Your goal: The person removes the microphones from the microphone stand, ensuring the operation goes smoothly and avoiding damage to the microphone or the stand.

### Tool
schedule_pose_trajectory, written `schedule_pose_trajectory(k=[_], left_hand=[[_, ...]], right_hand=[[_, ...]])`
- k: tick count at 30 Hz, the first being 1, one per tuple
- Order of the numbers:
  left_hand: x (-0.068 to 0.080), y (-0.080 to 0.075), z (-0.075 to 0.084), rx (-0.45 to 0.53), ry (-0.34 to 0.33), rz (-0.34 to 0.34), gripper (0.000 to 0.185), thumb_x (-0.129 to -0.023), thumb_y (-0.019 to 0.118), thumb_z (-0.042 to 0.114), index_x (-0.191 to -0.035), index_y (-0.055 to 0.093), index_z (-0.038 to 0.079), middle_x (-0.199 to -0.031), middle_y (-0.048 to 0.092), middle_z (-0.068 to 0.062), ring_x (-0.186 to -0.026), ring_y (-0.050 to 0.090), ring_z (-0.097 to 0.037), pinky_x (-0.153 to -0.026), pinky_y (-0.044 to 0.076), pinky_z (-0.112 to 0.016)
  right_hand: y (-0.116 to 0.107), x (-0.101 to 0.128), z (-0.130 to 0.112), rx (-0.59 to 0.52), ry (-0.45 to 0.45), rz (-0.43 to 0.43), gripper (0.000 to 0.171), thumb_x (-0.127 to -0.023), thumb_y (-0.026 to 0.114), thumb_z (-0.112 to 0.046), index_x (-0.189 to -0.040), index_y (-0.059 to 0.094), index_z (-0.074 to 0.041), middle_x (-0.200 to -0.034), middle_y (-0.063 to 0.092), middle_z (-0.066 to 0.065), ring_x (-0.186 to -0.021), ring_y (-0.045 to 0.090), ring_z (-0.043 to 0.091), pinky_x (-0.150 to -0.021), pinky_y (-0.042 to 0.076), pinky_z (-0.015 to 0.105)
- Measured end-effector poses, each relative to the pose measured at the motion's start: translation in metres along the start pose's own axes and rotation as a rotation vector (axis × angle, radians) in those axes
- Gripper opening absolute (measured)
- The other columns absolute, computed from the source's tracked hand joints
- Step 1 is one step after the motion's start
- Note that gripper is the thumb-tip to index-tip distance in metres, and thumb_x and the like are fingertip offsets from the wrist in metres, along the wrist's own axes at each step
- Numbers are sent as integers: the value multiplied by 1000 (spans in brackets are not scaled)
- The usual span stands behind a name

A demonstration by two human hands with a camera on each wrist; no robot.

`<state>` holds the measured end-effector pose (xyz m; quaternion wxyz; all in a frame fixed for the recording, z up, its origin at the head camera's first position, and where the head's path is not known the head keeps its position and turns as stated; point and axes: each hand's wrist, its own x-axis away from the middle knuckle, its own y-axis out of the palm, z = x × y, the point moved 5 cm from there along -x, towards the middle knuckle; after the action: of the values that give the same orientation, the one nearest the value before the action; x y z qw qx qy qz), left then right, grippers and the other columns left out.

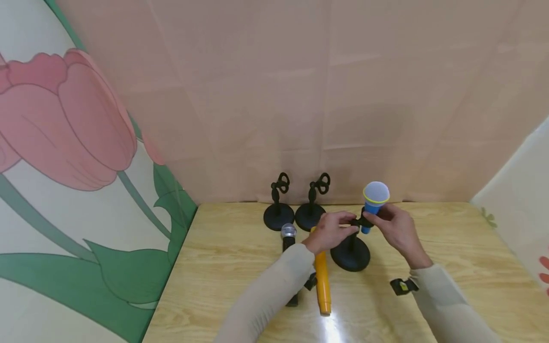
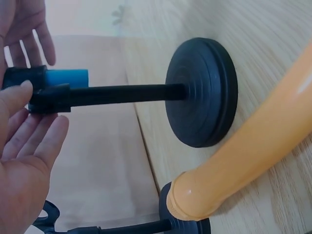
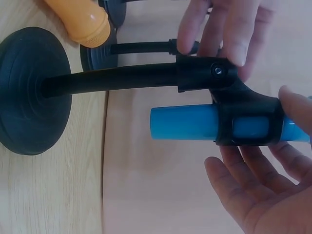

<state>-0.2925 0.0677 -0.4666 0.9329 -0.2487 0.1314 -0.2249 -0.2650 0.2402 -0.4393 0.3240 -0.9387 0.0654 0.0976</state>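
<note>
Markings: no brand, label or writing can be read on any item.

Blue microphone (image 1: 374, 202): blue handle, yellow ring, grey mesh head. It sits upright in the clip of the near stand (image 1: 350, 252), just right of table centre, its handle passing through the clip as the right wrist view shows.

Near stand: black round base on the wooden table (image 1: 223, 257), black post, black clip at top.

Left hand (image 1: 331, 231): at 9 o'clock of the clip. Fingers loosely extended, thumb and fingertips touching the clip joint; the palm is open in the left wrist view.

Right hand (image 1: 396, 227): at 3 o'clock of the clip. Thumb and fingers lightly curled about the clip and blue handle, touching both; a firm grip cannot be told.

Orange microphone (image 1: 321, 281): lying flat at 7 o'clock of the near stand's base, just beside it.

Black microphone (image 1: 289, 238): silver head, lying flat at 9 o'clock of the orange one.

Two empty stands (image 1: 279, 209) (image 1: 312, 207): black, side by side at 11 o'clock, by the pink backdrop (image 1: 300, 95).
</note>
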Motion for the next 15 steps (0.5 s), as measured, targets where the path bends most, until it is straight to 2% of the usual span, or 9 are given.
schedule_pose_trajectory(k=[5,11,15], left_hand=[[-4,2,-1,-13,0,51,30,-93,73,20,-122,72,12,-118,71,6,-106,66,-4,-85,51,-13],[-5,5,-4,-18,-14,82,29,-91,74,22,-119,73,14,-115,71,9,-103,66,-2,-83,52,-13],[-4,6,-4,-30,-13,93,29,-91,74,23,-119,73,13,-114,72,9,-103,66,-1,-82,52,-13]], right_hand=[[1,-1,0,1,11,-6,53,-95,68,-39,-119,63,8,-109,68,29,-97,66,42,-72,53,39],[-2,-3,-3,9,15,-30,54,-95,69,-38,-120,63,10,-115,65,34,-106,62,49,-83,51,59],[-3,-3,-3,2,7,-40,56,-95,70,-37,-122,61,11,-119,62,36,-111,58,52,-87,47,65]])
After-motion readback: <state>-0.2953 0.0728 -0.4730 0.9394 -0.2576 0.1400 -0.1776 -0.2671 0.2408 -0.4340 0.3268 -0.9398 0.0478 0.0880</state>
